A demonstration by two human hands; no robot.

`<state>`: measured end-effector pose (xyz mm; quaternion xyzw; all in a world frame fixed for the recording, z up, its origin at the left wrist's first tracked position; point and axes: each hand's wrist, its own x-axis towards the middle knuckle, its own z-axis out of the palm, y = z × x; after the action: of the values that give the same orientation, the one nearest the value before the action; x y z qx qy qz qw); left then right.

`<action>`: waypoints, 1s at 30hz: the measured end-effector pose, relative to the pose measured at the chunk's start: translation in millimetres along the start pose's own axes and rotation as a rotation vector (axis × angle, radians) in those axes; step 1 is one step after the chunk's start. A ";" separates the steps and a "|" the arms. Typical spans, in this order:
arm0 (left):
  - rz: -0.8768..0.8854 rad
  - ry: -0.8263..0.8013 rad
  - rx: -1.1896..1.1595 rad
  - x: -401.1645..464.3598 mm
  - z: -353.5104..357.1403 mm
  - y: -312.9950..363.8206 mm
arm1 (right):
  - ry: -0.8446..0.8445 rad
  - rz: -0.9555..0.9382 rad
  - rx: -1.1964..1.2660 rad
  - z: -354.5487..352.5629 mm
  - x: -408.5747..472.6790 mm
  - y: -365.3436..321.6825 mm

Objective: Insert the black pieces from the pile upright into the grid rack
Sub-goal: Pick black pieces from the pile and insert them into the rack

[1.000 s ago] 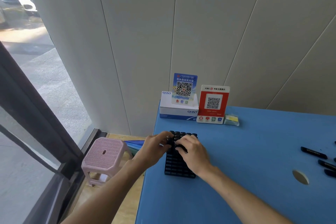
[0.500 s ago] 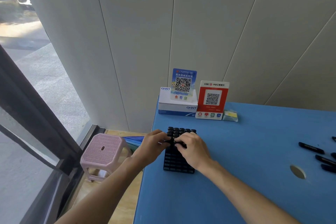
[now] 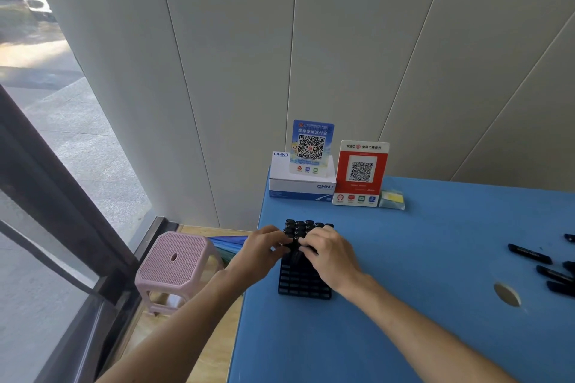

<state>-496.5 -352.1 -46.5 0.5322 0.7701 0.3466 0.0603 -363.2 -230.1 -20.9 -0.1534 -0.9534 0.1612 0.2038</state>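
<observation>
Black pieces [image 3: 299,227] stand upright in the far rows of the rack [image 3: 303,284], whose near rows look unfilled. Both hands meet over its middle: left hand [image 3: 261,250] and right hand [image 3: 331,255] curl their fingers around a piece there, though the grip is partly hidden. Best keep it vertical and press straight down. Loose pieces [image 3: 530,253] lie well right of the rack.

Black grid rack [image 3: 303,284], blue table [image 3: 404,258], pink stool [image 3: 174,261].

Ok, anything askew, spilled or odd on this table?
Nothing stands out. The grid rack sits flat on the blue table, far rows filled with upright black pieces. Loose pieces lie at the right edge, awaiting insertion.
</observation>
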 end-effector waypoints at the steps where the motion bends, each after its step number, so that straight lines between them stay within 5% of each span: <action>1: -0.007 -0.006 0.003 -0.1 -0.3 0.1 | 0.012 -0.022 -0.025 0.1 -0.1 0.2; 24: -0.040 -0.010 0.001 -1.6 0.5 2.0 | -0.039 -0.003 0.090 9.6 -4.8 -5.6; 30: -0.052 -0.003 0.004 -4.4 -1.1 3.4 | 0.060 -0.030 0.037 12.4 -3.4 -6.0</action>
<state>-492.5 -355.7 -44.8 0.5125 0.7842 0.3427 0.0696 -367.0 -239.7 -30.6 -0.1399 -0.9459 0.1712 0.2373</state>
